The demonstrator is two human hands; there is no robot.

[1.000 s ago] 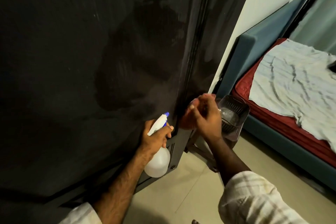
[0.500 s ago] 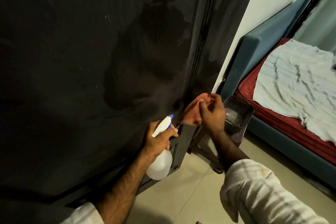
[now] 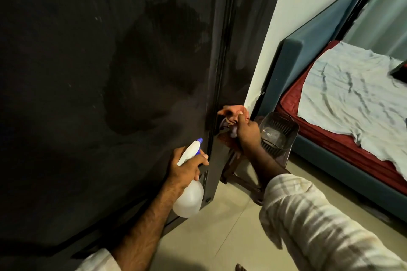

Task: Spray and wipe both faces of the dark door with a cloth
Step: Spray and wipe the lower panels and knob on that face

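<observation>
My right hand point(image 3: 247, 133) grasps the cloth point(image 3: 233, 111) at the door point(image 3: 110, 50) edge; left point(image 3: 187, 166) clenches the bottle point(image 3: 189, 196). Cloth could snag, possibly on a handle.

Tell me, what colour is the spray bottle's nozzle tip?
Blue, on a white spray bottle; the head view shows it.

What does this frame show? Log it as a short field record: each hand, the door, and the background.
left hand: grips white spray bottle, blue nozzle toward the door
right hand: holds orange cloth against the door's edge
dark door: open, darker wet-looking patch on near face
background: bed with red cover and pale sheet; clear plastic basket beside it; tiled floor
</observation>
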